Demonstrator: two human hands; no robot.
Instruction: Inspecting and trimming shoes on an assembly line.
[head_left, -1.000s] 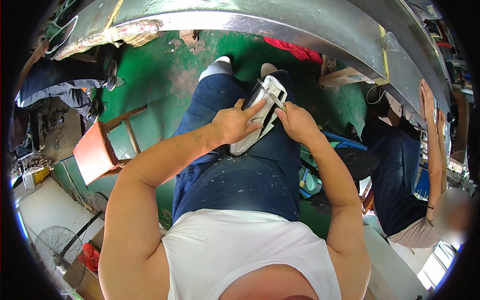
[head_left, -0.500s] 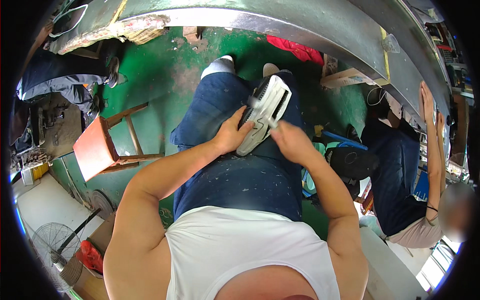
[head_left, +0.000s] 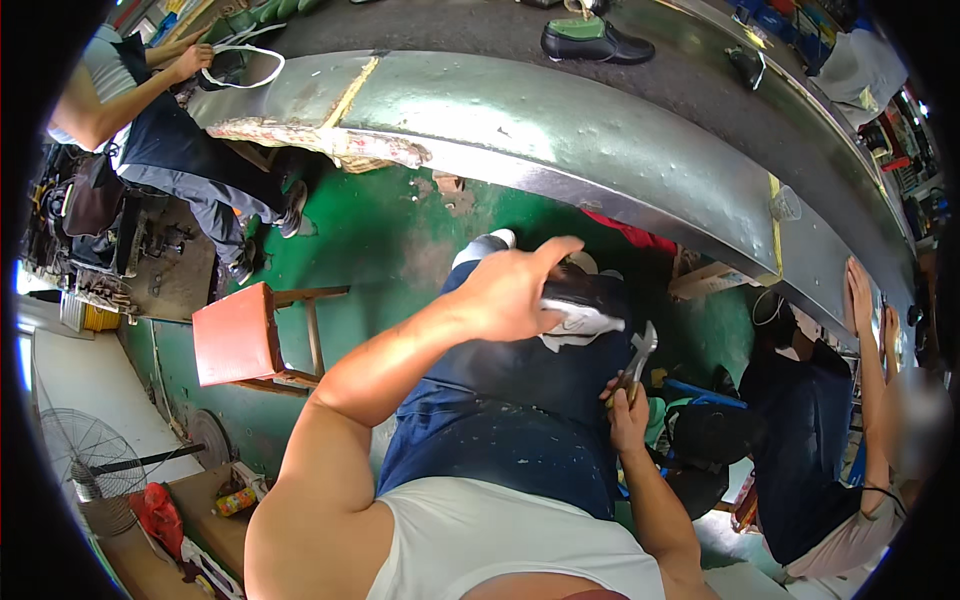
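Observation:
My left hand (head_left: 510,290) is raised above my lap with thumb and fingers spread around one end of a black shoe upper (head_left: 590,287) with a white underside. The white part faces me and carries a thin dark curved line; my hand hides the rest, and motion blurs the edges. Beside my right thigh, my right hand (head_left: 628,415) is closed around the handles of lasting pincers (head_left: 645,347). Their curved silver head points up and away, apart from the shoe.
A long metal-edged bench (head_left: 600,135) spans the front, bearing a black shoe (head_left: 600,42). A red-topped stool (head_left: 237,335) stands at left, with a fan (head_left: 85,450) behind. One person works at far left; another sits close at right, near a dark seat (head_left: 712,430).
The shoe has turned and moved farther from me, with my left hand now over it. My right hand has drawn back from the shoe to the right. The view has tilted up, showing more bench.

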